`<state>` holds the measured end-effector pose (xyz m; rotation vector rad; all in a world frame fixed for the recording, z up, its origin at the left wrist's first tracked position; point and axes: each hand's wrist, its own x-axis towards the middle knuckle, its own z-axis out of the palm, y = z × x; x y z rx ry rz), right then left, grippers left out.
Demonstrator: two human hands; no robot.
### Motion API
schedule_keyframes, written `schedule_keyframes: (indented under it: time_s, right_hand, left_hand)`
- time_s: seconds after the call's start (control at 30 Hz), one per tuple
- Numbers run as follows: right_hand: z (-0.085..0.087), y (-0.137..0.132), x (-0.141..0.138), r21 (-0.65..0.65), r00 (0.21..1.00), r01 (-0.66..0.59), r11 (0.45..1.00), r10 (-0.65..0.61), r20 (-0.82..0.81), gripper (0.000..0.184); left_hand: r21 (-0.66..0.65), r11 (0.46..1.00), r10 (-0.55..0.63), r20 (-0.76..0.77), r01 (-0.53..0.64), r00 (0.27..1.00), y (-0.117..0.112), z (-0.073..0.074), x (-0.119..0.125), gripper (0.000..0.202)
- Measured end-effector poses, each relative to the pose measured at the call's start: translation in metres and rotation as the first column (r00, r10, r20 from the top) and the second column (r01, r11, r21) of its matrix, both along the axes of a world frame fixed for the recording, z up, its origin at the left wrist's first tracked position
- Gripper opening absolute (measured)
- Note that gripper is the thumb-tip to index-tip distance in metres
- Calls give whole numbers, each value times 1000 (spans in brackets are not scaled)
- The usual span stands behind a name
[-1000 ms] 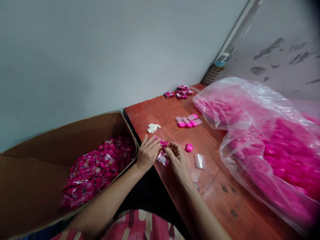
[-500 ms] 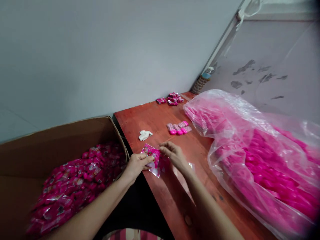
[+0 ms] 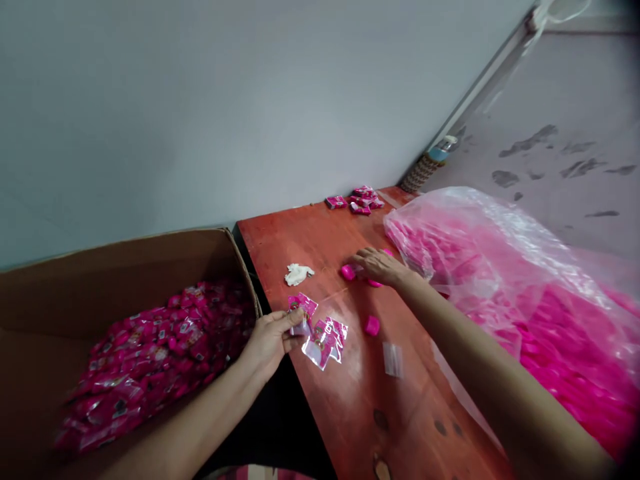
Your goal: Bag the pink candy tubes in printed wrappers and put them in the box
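Note:
My left hand [image 3: 267,340] pinches a small pink printed sachet [image 3: 301,311] at the near left edge of the red table [image 3: 320,240]. Beside it lie a few more clear-and-pink sachets [image 3: 325,340]. My right hand [image 3: 379,265] reaches far across the table and rests its curled fingers on a small cluster of pink plastic pieces [image 3: 349,272]. Whether those fingers have hold of a piece is hidden. A single pink cap [image 3: 371,325] and a small clear bag [image 3: 393,358] lie between my two arms.
A cardboard box [image 3: 100,267] full of pink sachets [image 3: 150,360] stands left of the table. A large clear plastic bag [image 3: 525,300] of pink pieces fills the table's right side. A white crumpled scrap [image 3: 297,273] and several pink packets [image 3: 357,200] lie farther back.
My right hand has left the sachet and reached forward to the cluster of pink pieces. My left hand keeps hold of the sachet; other sachets now lie on the table beside it.

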<state>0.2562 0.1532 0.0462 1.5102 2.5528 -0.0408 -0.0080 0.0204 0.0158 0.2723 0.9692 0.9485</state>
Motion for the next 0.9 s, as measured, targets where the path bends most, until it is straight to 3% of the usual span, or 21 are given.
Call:
schedule_keyframes:
  time_s: [0.13,0.2,0.23,0.27,0.33,0.37,0.43,0.53,0.67,0.9]
  right_hand:
    - [-3,-34,-13,78,992,113,991,-108,-60,18]
    - [-6,-64,-30,86,953,237,968,-214,-214,24]
    - [-7,-81,-41,26,864,339,940,-301,-404,25]
    - [-9,-100,-54,-96,714,389,916,-365,-597,26]
    - [-13,-137,-81,-372,377,295,880,-465,-801,25]
    - [-15,-154,-95,-476,252,233,848,-525,-813,25]
    - [-20,-180,-119,-612,81,175,771,-631,-771,26]
    - [-30,-198,-142,-679,-94,172,714,-674,-732,28]
    - [-35,-201,-152,-706,-219,151,691,-673,-706,28]
    - [-37,-198,-148,-686,-248,67,725,-653,-715,25]
  left_hand:
    - [-128,978,179,105,-165,978,6,3,4,7]
    - [-167,959,254,146,-229,956,7,4,6,6]
    - [-181,951,281,164,-252,945,8,4,8,6]
    - [-193,944,301,178,-266,937,8,4,9,6]
    - [-207,937,321,195,-281,927,8,4,11,8]
    - [-210,936,325,196,-284,925,7,4,12,8]
    - [-205,935,327,193,-288,925,6,4,14,10]
    - [-188,939,323,195,-287,926,1,5,19,12]
    - [-130,964,258,214,-234,942,-7,8,25,18]
    - [152,987,37,129,-56,991,-14,10,20,35]
